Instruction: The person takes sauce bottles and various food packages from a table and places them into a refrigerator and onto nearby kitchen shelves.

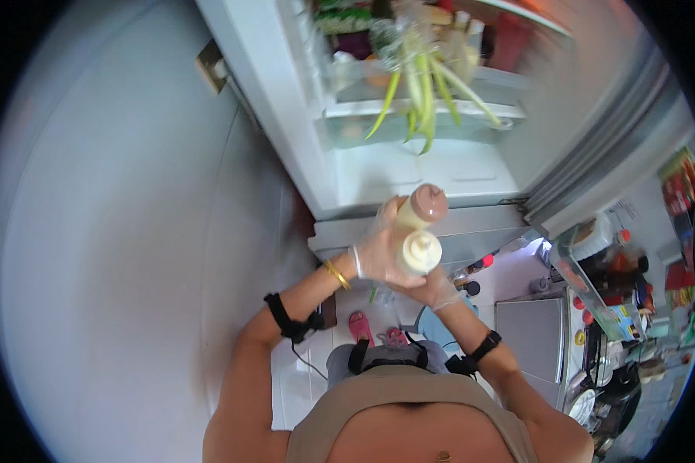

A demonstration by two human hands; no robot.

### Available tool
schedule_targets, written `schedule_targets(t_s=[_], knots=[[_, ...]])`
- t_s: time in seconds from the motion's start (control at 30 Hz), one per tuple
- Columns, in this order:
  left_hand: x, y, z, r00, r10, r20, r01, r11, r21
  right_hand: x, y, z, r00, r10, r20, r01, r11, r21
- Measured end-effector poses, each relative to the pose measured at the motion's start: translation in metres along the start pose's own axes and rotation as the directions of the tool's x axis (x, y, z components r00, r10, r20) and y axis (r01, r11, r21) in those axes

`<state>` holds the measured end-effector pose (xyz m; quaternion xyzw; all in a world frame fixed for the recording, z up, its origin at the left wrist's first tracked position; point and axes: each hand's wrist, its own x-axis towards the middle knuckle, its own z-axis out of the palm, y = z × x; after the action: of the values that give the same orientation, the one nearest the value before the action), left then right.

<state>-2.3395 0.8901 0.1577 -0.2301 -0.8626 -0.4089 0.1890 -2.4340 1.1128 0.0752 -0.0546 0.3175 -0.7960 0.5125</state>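
My left hand [382, 254], in a clear plastic glove, is shut around two squeeze bottles held side by side. One is a squeeze bottle with a pinkish-brown cap [428, 204]; nearer to me is a squeeze bottle with a pale nozzle cap [421, 253]. From below, my right hand [431, 287], also gloved, meets the bottles and my left hand; its fingers are mostly hidden, so its grip is unclear. Both bottles are in front of an open refrigerator [420, 168], where green stalks in clear plastic wrap [421, 87] hang over a shelf edge.
The open refrigerator door [591, 139] stands to the right, with door bins [591, 289] of jars and packets. A pale wall [121, 231] fills the left. A crowded counter [576, 347] lies at lower right, and a light blue round object [440, 324] is low behind my right arm.
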Motion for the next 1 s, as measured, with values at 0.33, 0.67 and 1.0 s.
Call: schedule_targets(t_s=[0.33,0.67,1.0], knots=[[-0.050,0.028,0.002,0.902,-0.365,-0.232,0.269,0.893,-0.361,-0.047,0.056,-0.237,0.851,0.047,-0.523,-0.167,0.968,-0.186],[-0.251,0.114,0.025,0.776,-0.451,-0.441,0.365,0.891,-0.268,-0.113,0.049,-0.369,0.676,0.315,-0.666,-0.418,0.908,0.005],[-0.349,0.217,0.162,0.608,-0.545,-0.578,0.770,0.581,0.263,-0.139,0.114,-0.507,0.909,0.227,-0.350,-0.415,0.575,-0.705]])
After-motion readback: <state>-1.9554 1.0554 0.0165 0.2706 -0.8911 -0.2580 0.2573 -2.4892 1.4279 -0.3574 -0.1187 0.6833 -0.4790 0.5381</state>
